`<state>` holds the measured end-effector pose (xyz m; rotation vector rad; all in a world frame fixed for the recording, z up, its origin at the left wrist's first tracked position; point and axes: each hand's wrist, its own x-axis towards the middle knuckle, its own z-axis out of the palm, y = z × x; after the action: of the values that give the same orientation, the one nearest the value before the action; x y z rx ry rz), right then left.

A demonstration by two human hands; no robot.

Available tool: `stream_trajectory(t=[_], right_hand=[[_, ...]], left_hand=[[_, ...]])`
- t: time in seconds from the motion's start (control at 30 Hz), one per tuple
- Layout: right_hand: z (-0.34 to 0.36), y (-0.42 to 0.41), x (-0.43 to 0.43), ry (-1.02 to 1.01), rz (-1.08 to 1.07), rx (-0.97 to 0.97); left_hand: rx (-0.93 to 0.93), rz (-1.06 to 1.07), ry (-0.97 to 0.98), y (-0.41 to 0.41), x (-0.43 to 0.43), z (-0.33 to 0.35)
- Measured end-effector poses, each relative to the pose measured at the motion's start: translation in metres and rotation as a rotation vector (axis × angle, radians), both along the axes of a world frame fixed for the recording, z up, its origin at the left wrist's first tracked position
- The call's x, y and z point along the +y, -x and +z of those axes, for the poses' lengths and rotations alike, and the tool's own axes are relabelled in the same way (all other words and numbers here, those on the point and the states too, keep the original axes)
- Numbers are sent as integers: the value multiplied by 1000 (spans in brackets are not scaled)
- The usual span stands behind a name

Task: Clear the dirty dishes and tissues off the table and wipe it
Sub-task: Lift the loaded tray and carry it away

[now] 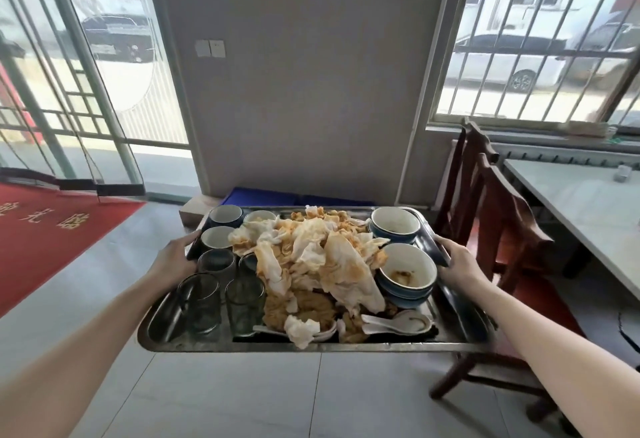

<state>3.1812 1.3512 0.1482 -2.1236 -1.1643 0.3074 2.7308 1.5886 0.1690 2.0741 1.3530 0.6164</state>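
**Left hand [175, 259] and right hand [459, 262] hold the loaded tray [311, 346] in the air**

The left hand curls round the tray's left rim, with its fingertips lost against the edge. On the floor [242, 399] off to its left lies a red mat [52, 229], cut off by the frame.

Just inside the left rim four clear glasses [199, 302] stand upright. Beyond them are three small cups [217, 238], mouths up.

Crumpled, orange-stained tissues [322, 257] are heaped over the middle. Any dishes under the heap are hidden, and only brownish scraps show at its near foot.

White spoons [398, 322] lie along the near edge. The clearest one points its handle left, and another is half covered by a tissue. A dark strip beneath them is too indistinct to name.

At the far right corner sits a blue-sided bowl [394, 224], mouth up. Nearer is a stack of bowls [407, 273], but I cannot count how many.

The right hand grips the right rim with its thumb on top and its fingers hidden below.

The tray hangs level in front of the person, over grey floor tiles. Its long axis seems to run left to right, from hand to hand, though the wide lens leaves that unsure.

Further right stand dark wooden chairs [502, 229] and a pale table [588, 202], cut off by the frame.
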Motion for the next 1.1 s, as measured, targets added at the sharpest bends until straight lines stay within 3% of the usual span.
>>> stream_trajectory(t=[0.4,0.6,0.83,1.1], right_hand=[[13,-169,224,-1,-115,-36],[-15,-257,316,19,-140,-20],[-31,-364,431,50,-133,4],[-40,-446,537,62,-154,48]], left_hand=[[18,-107,-96,-179,249,29],[-5,-100,-118,-273,342,2],[28,-86,6,-377,455,-15],[-21,-105,13,-460,560,-27]])
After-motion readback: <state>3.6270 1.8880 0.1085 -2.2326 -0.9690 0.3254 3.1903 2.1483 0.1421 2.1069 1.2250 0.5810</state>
